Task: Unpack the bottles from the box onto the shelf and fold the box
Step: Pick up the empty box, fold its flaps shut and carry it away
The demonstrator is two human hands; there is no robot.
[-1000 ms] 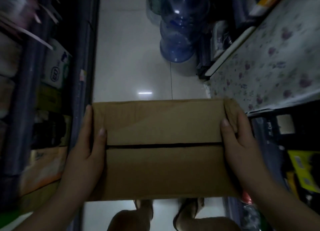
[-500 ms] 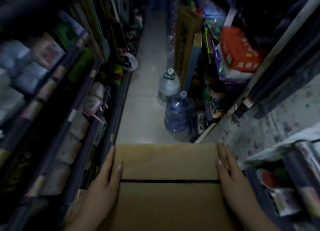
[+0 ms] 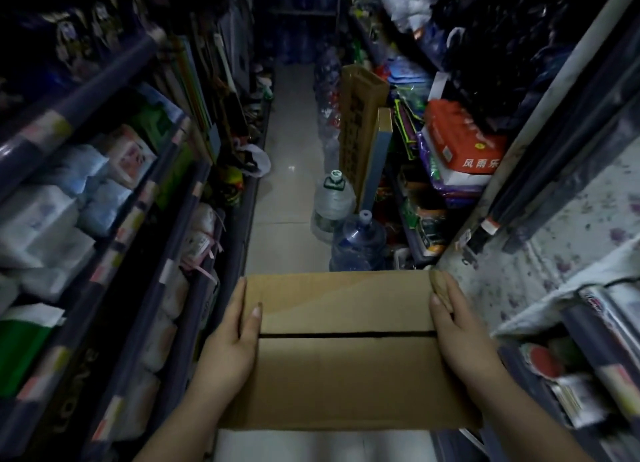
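box closed, carried in the aisle just this side of the blue water jug | my left hand grips its left end (thumb on top) | my right hand grips its right end

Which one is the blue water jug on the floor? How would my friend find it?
Look down the aisle floor between the shelves, just past the far edge of the cardboard box held in both hands. Two big jugs stand on the right side. The blue jug is the nearer one, tinted blue, while the clear jug behind it has a white and green cap.
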